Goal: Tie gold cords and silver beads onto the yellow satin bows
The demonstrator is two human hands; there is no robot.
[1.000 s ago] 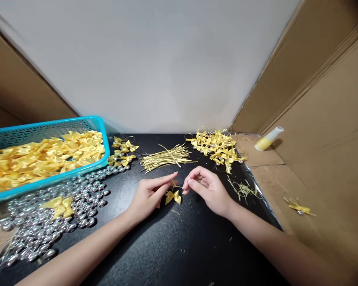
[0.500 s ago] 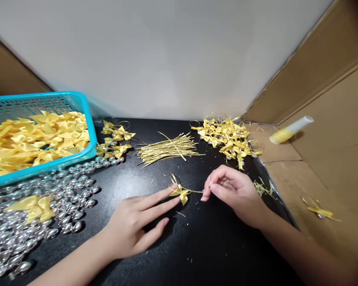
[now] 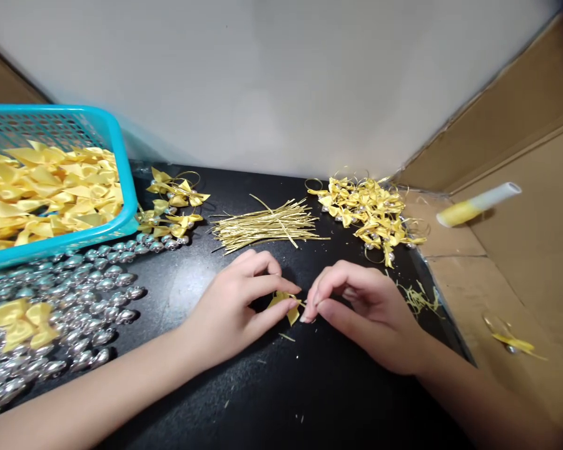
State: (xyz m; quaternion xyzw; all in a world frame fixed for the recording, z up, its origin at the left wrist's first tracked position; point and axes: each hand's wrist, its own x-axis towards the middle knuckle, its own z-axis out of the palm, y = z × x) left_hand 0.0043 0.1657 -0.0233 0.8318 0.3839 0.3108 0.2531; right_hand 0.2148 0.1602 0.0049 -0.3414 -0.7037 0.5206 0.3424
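In the middle of the black table a yellow ribbon bow point(image 3: 293, 316) lies partly hidden behind the fingers of my left hand point(image 3: 237, 303). That hand is closed in a pinch, thumb and forefinger on the bow's right side. My right hand point(image 3: 361, 309) is closed too, its fingertips on the end of a thin gold twist tie point(image 3: 302, 304) that runs out from the bow. The two hands' fingertips nearly meet.
Behind the hands lies a bundle of gold ties point(image 3: 267, 225). Finished bows point(image 3: 363, 209) are heaped at back right. A blue basket point(image 3: 127, 181) of bows and silver beads point(image 3: 87, 312) lie left. Cardboard point(image 3: 455, 275) with a tube point(image 3: 478, 203) borders the right.
My left hand has gone from lying with fingers stretched over the bow to pinching at its right side. My right hand has come slightly left, closer to the bow. The camera view has shifted.
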